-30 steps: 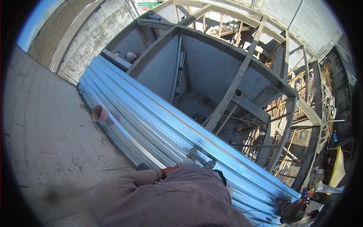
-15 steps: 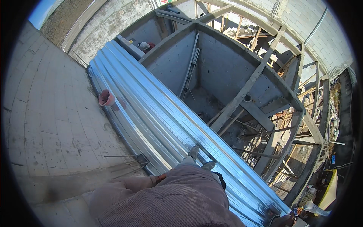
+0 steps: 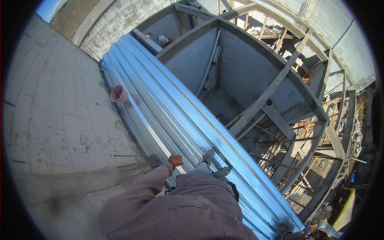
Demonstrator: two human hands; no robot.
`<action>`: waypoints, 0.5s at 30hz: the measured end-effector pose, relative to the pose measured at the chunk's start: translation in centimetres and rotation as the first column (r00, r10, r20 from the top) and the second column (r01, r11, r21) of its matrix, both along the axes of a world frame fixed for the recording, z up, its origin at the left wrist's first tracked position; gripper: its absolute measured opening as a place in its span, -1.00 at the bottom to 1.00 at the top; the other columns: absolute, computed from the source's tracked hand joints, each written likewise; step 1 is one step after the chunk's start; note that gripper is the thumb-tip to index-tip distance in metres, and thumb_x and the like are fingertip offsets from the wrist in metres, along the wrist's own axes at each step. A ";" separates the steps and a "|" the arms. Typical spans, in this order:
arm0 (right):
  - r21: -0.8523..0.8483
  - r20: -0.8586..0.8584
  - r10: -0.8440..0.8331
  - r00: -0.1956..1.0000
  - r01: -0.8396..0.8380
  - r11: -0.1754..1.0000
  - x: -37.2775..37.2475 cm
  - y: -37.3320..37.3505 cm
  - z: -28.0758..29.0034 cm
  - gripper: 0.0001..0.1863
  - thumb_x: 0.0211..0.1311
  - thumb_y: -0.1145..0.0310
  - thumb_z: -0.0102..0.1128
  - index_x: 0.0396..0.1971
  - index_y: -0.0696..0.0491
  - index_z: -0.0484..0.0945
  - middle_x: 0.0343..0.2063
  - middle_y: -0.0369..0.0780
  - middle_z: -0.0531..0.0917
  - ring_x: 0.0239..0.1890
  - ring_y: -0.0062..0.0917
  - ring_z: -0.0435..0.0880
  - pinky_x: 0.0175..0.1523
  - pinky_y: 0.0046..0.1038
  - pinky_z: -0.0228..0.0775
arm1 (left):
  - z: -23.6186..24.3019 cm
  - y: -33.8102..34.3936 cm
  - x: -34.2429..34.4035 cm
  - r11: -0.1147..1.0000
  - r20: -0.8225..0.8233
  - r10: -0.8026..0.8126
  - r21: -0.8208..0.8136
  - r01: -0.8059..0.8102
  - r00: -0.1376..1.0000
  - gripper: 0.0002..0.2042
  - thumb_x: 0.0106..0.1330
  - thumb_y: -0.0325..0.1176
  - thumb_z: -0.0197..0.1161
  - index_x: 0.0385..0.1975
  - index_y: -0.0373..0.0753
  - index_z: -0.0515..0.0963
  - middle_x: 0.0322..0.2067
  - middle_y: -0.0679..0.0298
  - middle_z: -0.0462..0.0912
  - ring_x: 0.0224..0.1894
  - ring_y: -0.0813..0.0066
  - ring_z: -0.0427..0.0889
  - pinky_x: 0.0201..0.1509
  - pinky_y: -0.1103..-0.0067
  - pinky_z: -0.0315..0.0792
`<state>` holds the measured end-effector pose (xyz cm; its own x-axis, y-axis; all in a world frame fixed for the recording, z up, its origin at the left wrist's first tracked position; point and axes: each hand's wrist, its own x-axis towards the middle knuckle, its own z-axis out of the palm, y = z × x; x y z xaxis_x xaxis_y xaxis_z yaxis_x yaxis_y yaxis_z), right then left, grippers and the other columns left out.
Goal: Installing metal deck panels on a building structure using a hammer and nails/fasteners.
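Note:
My left hand [image 3: 176,160] hangs over the ribbed metal decking sheets [image 3: 160,96], its fingers loosely bent and partly apart, with nothing visible in them. A reddish band circles that wrist, below a brown sleeve [image 3: 144,182]. Both my shoes [image 3: 208,156] stand on the decking, to the right of this hand. Several thin steel rods [image 3: 138,165] jut from the block wall's end close to the left hand. My right hand cannot be made out; only a dark, brownish shape shows at the lower right edge.
A red bucket [image 3: 119,93] sits on the decking farther ahead, by the block wall [image 3: 68,112] on the left. Right of the decking, deep openings drop between concrete beams [image 3: 276,82]. A person in a pale cap [image 3: 162,39] is beyond the decking. Wooden props stand at right.
My left hand has swung forward and up from beside my body, and its arm now shows more fully. The view has shifted slightly, so the surroundings sit a little farther right.

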<state>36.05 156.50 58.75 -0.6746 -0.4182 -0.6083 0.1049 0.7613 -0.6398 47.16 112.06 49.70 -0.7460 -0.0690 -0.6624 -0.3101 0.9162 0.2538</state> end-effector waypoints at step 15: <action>0.041 0.033 0.243 0.969 -0.244 0.969 -2.1 -2.7 -0.8 -0.51 0.15 0.02 0.04 -0.17 0.13 0.62 -0.14 0.04 0.62 0.00 -0.06 0.57 0.03 -0.21 0.40 | 19.6 14.6 -17.5 0.014 0.460 0.243 0.879 -0.477 0.854 -0.61 0.38 -0.42 0.00 0.21 -0.19 0.35 -0.10 0.17 0.59 -0.04 0.40 0.60 0.05 0.51 0.47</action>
